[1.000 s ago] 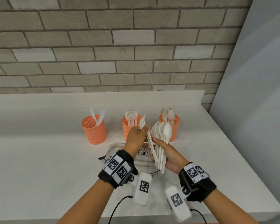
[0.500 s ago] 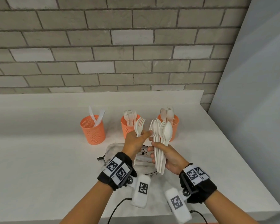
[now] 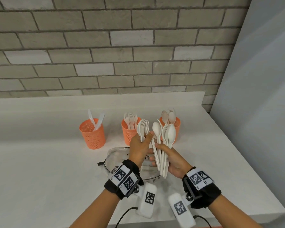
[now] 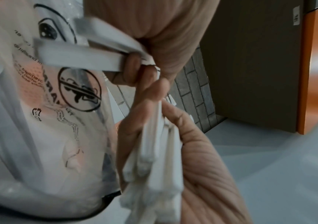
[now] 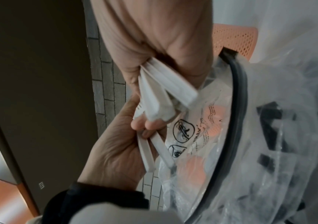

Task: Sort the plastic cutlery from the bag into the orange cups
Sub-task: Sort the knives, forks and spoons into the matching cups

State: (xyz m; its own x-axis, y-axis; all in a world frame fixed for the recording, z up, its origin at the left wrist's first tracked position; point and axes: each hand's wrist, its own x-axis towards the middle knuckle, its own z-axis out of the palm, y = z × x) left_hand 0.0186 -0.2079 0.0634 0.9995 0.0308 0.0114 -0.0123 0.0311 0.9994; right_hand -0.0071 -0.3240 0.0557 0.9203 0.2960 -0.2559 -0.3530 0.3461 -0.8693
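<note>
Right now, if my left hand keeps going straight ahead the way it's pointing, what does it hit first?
Probably the middle orange cup, the one holding forks. Your left hand, gripping a few forks, points up and away toward it. Depth is hard to judge from the head view.

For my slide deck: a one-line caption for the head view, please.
Left hand holds forks, right hand a mixed cutlery bundle, before three orange cups.

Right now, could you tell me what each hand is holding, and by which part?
Left hand pinches a few forks below their heads; right hand grips a cutlery bunch around the handles.
</note>
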